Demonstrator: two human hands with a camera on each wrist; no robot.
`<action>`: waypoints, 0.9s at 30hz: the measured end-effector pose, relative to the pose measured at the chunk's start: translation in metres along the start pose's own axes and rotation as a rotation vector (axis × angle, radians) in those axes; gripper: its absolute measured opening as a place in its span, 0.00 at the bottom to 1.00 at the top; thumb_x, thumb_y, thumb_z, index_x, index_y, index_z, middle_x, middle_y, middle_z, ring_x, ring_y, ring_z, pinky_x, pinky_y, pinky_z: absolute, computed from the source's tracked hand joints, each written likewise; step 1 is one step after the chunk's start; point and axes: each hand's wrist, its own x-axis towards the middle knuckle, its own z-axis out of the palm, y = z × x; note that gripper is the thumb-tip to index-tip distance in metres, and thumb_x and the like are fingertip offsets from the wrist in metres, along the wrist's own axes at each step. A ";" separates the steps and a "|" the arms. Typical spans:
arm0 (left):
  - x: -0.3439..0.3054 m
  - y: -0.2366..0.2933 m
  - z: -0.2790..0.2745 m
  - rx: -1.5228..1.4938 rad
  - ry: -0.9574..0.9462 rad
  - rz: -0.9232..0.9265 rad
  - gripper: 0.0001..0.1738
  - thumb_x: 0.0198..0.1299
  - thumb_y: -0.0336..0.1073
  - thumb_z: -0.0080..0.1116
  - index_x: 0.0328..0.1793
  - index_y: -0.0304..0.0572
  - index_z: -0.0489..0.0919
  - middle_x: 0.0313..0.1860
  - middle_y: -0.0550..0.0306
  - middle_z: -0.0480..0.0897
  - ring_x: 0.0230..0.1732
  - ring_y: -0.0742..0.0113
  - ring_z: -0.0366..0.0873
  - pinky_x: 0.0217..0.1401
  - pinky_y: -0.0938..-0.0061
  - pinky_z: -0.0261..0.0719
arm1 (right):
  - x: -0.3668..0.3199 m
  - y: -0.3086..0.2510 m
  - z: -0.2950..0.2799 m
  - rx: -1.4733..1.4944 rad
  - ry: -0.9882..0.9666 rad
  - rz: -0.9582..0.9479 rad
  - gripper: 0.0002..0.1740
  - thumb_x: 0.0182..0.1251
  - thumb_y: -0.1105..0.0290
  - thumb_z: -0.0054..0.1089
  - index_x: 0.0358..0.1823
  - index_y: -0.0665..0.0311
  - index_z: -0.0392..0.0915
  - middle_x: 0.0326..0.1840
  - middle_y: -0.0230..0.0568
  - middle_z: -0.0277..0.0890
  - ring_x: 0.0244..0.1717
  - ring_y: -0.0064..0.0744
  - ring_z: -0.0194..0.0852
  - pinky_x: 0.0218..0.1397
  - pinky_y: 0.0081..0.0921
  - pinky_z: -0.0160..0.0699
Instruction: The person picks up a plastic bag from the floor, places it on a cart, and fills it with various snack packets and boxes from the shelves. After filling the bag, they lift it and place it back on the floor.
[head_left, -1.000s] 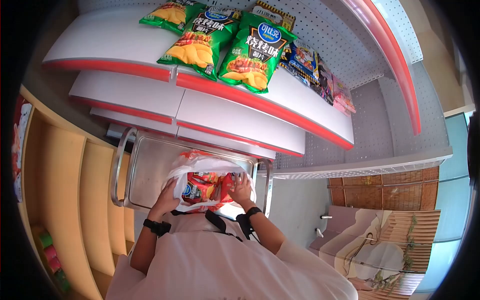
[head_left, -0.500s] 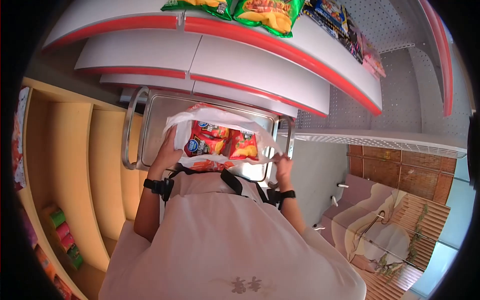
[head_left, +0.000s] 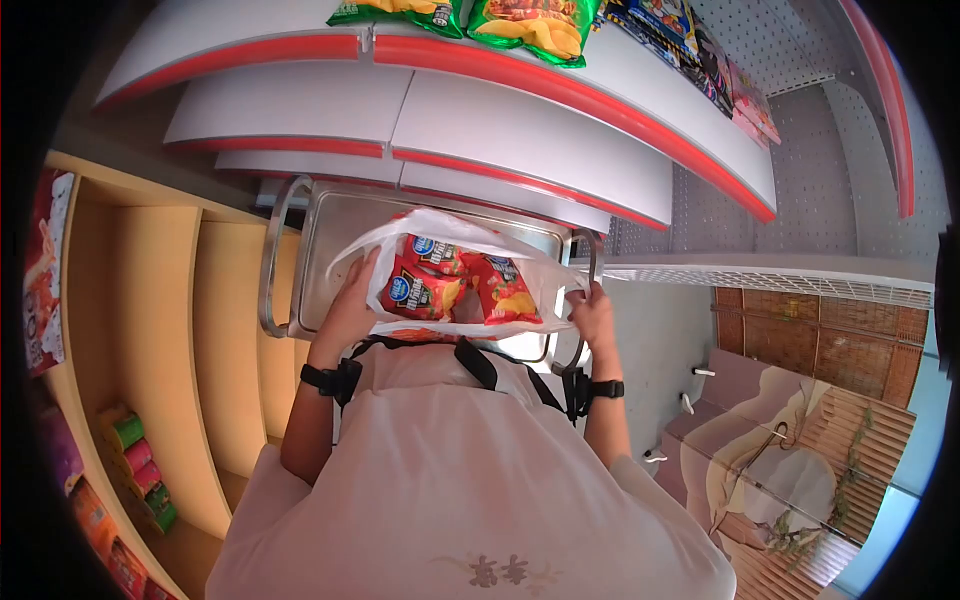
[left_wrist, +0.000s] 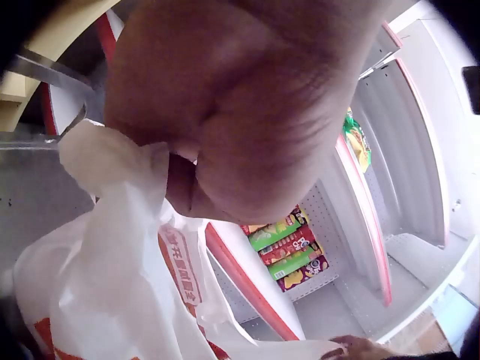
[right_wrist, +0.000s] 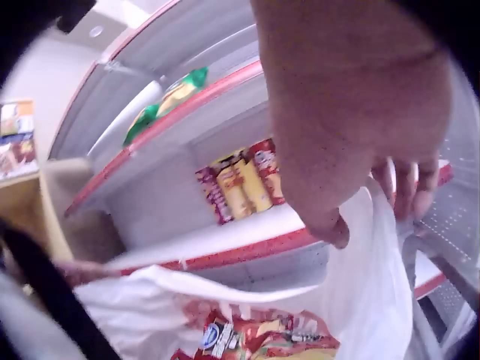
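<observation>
A white plastic bag (head_left: 548, 292) stands with its mouth spread on a metal cart tray (head_left: 338, 222). Inside lie several red packets of potato chips (head_left: 415, 293). My left hand (head_left: 350, 310) grips the bag's left rim; in the left wrist view the white plastic (left_wrist: 112, 255) is bunched at the fingers. On the right side, my right hand (head_left: 593, 316) pinches the rim between thumb and fingers. The right wrist view shows the right hand (right_wrist: 360, 112) above the stretched plastic, near the cart's handle.
White shelves with red edges (head_left: 560, 96) rise just beyond the cart. Green chip packets (head_left: 535, 28) lie on the upper one. A wooden shelf unit (head_left: 165, 330) stands at left, with small colored packs low on it. The cart's metal handles (head_left: 272, 260) flank the tray.
My right hand came out of the bag and moved right to its rim, pulling the mouth wider. The left hand stays at the left rim. The head view has tilted downward.
</observation>
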 end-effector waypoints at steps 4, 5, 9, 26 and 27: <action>0.002 -0.004 0.013 -0.009 -0.006 0.040 0.57 0.38 0.23 0.72 0.77 0.43 0.52 0.73 0.39 0.57 0.74 0.45 0.55 0.74 0.66 0.58 | -0.027 -0.044 0.042 -0.838 0.020 -0.585 0.38 0.43 0.74 0.66 0.62 0.64 0.67 0.61 0.52 0.65 0.59 0.53 0.64 0.61 0.43 0.65; 0.001 -0.004 0.015 -0.019 -0.013 0.037 0.57 0.38 0.23 0.71 0.77 0.43 0.53 0.73 0.39 0.57 0.74 0.45 0.55 0.74 0.65 0.58 | -0.030 -0.041 0.055 -0.827 -0.087 -0.707 0.36 0.44 0.74 0.65 0.61 0.62 0.68 0.61 0.51 0.66 0.59 0.52 0.64 0.61 0.42 0.66; -0.001 -0.006 0.018 -0.006 -0.053 0.000 0.51 0.43 0.16 0.57 0.77 0.44 0.52 0.75 0.36 0.53 0.76 0.43 0.51 0.75 0.64 0.56 | -0.010 0.059 0.120 -1.065 -0.361 -0.759 0.27 0.55 0.65 0.58 0.60 0.50 0.71 0.62 0.48 0.65 0.60 0.49 0.64 0.61 0.52 0.63; 0.003 0.024 -0.027 0.104 -0.005 0.092 0.49 0.38 0.09 0.43 0.74 0.43 0.58 0.73 0.40 0.57 0.75 0.44 0.54 0.74 0.65 0.58 | 0.041 0.021 0.043 -0.875 -0.427 -0.269 0.42 0.50 0.81 0.54 0.71 0.45 0.61 0.42 0.46 0.81 0.41 0.44 0.82 0.42 0.38 0.80; 0.008 0.021 -0.033 0.155 0.001 0.103 0.49 0.38 0.09 0.44 0.74 0.43 0.58 0.73 0.40 0.57 0.74 0.44 0.54 0.74 0.65 0.58 | 0.045 0.023 0.018 -0.774 -0.365 -0.263 0.39 0.49 0.84 0.52 0.67 0.49 0.67 0.40 0.46 0.81 0.38 0.44 0.82 0.38 0.36 0.81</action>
